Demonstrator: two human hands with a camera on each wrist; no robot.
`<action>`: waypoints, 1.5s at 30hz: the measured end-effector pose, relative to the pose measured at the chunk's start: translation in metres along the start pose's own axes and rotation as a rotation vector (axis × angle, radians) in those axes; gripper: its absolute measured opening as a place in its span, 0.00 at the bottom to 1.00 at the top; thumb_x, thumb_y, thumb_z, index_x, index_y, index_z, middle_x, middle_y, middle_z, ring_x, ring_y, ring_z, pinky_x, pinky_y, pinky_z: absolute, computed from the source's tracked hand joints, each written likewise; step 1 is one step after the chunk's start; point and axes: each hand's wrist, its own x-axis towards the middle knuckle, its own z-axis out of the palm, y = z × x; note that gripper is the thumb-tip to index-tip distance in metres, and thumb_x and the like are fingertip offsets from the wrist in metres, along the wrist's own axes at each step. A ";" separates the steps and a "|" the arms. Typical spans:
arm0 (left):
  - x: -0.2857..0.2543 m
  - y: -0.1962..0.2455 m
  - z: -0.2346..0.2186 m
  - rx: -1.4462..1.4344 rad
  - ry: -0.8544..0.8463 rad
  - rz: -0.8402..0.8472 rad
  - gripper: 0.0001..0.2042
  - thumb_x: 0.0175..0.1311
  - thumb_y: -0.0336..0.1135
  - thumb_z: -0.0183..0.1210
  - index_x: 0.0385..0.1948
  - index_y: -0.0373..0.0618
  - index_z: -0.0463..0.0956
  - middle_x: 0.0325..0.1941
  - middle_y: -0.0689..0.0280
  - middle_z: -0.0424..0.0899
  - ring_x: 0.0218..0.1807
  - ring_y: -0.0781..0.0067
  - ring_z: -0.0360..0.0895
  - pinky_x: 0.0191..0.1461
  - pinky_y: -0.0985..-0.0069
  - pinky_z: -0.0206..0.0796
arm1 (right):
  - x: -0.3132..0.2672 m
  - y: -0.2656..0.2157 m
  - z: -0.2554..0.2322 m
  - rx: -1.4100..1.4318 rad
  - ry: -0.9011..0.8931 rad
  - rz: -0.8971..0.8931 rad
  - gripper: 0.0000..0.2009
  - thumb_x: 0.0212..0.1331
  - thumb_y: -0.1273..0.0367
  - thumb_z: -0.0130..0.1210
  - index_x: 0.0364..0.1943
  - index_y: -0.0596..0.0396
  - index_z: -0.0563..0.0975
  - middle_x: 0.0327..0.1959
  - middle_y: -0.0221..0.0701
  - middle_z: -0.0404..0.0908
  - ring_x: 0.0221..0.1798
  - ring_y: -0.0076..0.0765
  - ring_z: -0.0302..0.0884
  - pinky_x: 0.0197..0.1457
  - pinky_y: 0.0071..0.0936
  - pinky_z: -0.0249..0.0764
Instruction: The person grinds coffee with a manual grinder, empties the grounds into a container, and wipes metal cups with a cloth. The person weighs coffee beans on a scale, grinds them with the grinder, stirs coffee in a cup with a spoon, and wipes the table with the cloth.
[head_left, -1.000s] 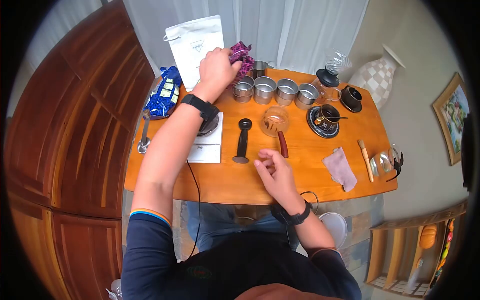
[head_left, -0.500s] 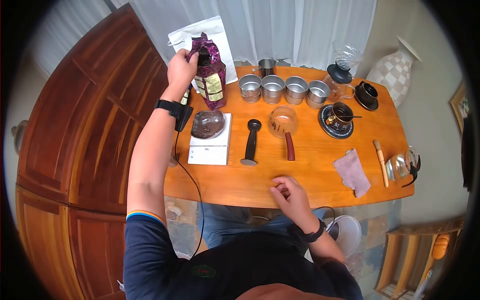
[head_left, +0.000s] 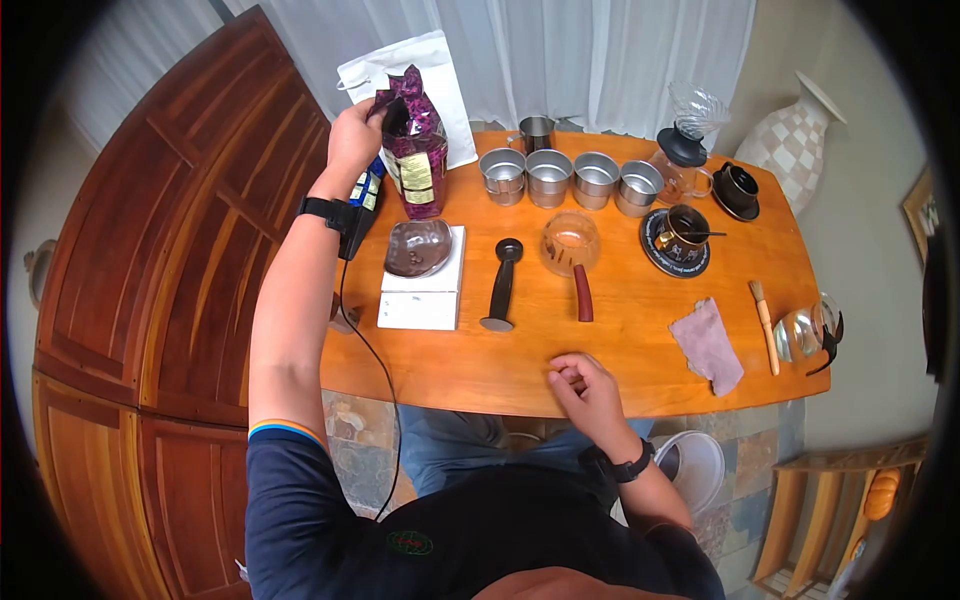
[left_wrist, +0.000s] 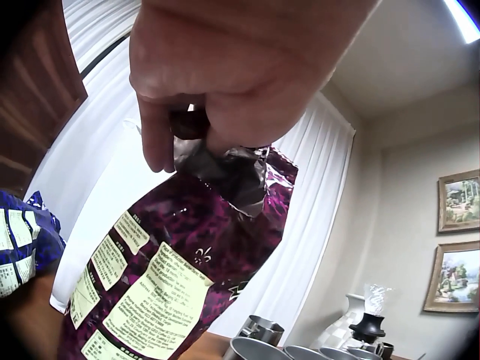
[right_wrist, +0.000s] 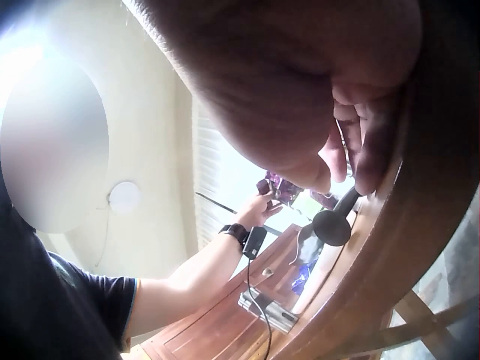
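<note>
My left hand [head_left: 357, 143] pinches the top edge of a purple patterned bag [head_left: 418, 165] that stands upright behind the scale, its mouth open. In the left wrist view the left hand [left_wrist: 217, 75] grips the foil rim of the bag [left_wrist: 187, 255], which has pale labels. A dark dish [head_left: 418, 248] holding a few small dark bits sits on the white scale [head_left: 419, 310]. My right hand [head_left: 590, 398] hovers at the table's front edge with loosely curled fingers and nothing in it; a black double-ended tool [head_left: 504, 285] lies to its left.
Several metal cups [head_left: 549, 179] stand in a row, with a glass bowl [head_left: 571, 243] with a red handle before them. Farther right are a cup on a saucer [head_left: 680, 228], a dripper [head_left: 683, 147], a cloth [head_left: 707, 345], a brush [head_left: 765, 327] and a glass pot [head_left: 797, 335]. A white bag [head_left: 452, 110] stands behind.
My left hand moved from above the cups to the left with the purple bag, which now stands behind the scale. My right hand shifted slightly toward the table's front edge.
</note>
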 end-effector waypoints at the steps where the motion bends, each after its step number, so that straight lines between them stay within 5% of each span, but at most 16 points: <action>1: -0.001 0.000 0.001 -0.002 -0.002 0.000 0.12 0.68 0.36 0.60 0.49 0.43 0.83 0.39 0.51 0.87 0.43 0.57 0.86 0.49 0.67 0.73 | 0.000 0.001 0.000 0.009 -0.002 0.014 0.07 0.63 0.73 0.62 0.43 0.60 0.80 0.33 0.33 0.80 0.32 0.25 0.80 0.34 0.20 0.76; 5: -0.006 0.002 -0.005 0.041 -0.026 -0.025 0.13 0.68 0.36 0.60 0.50 0.43 0.82 0.39 0.51 0.87 0.42 0.57 0.85 0.49 0.67 0.73 | 0.002 0.001 0.001 0.030 -0.007 0.004 0.07 0.64 0.74 0.63 0.44 0.57 0.81 0.31 0.26 0.78 0.31 0.16 0.74 0.34 0.15 0.71; 7: -0.008 0.006 -0.007 0.020 -0.026 -0.072 0.14 0.65 0.39 0.60 0.49 0.48 0.83 0.41 0.48 0.86 0.48 0.44 0.83 0.51 0.61 0.74 | 0.002 0.001 -0.001 0.002 -0.032 0.029 0.07 0.63 0.73 0.62 0.43 0.59 0.80 0.32 0.32 0.80 0.32 0.26 0.80 0.35 0.22 0.76; 18: -0.009 0.003 -0.004 0.134 -0.038 -0.097 0.15 0.64 0.39 0.56 0.49 0.51 0.84 0.43 0.47 0.85 0.50 0.43 0.82 0.54 0.55 0.73 | 0.007 -0.016 -0.017 -0.059 -0.143 0.067 0.13 0.63 0.70 0.63 0.48 0.60 0.78 0.35 0.36 0.80 0.32 0.30 0.81 0.38 0.25 0.76; 45: -0.008 0.009 0.007 -0.024 -0.152 -0.277 0.18 0.58 0.45 0.65 0.48 0.47 0.85 0.42 0.57 0.89 0.48 0.57 0.86 0.53 0.65 0.74 | 0.003 -0.015 -0.013 -0.147 -0.120 0.079 0.14 0.63 0.67 0.65 0.48 0.60 0.79 0.34 0.36 0.80 0.31 0.32 0.80 0.37 0.26 0.77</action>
